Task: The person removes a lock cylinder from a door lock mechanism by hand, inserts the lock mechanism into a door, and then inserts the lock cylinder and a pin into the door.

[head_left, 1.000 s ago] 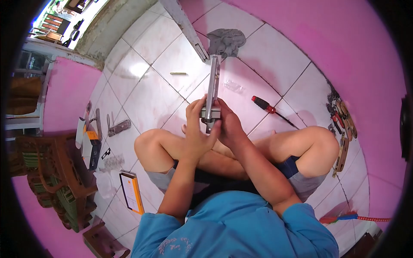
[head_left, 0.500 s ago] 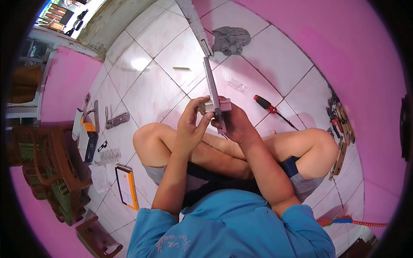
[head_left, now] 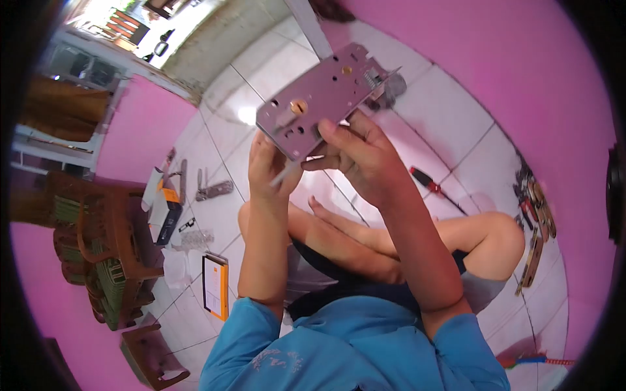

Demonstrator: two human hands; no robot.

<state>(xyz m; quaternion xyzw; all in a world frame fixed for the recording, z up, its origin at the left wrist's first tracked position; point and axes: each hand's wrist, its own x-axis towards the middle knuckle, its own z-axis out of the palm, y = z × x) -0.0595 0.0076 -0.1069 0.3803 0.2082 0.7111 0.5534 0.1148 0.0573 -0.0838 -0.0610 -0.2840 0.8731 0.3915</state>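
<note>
A flat metal lock case point(head_left: 319, 98) with a brass-coloured round part and several holes is raised in front of me, its broad side facing the camera and tilted up to the right. My right hand point(head_left: 362, 153) grips its lower edge, thumb on the face and fingers behind. At the case's lower left corner is my left hand point(head_left: 270, 163), its fingers curled around the edge and partly hidden behind it. A pale, blurred strip point(head_left: 284, 173) sticks out by my left fingers.
A red and black screwdriver point(head_left: 427, 180) lies on the tiled floor at right, near tools point(head_left: 529, 202) along the pink wall. On the left are an orange-edged box point(head_left: 216, 287), an opened box point(head_left: 166, 215), a metal handle point(head_left: 215, 189) and wooden chairs point(head_left: 111, 260).
The lock case has been raised towards the camera and turned from edge-on to show its broad face. Both hands have risen with it, and the view has shifted.
</note>
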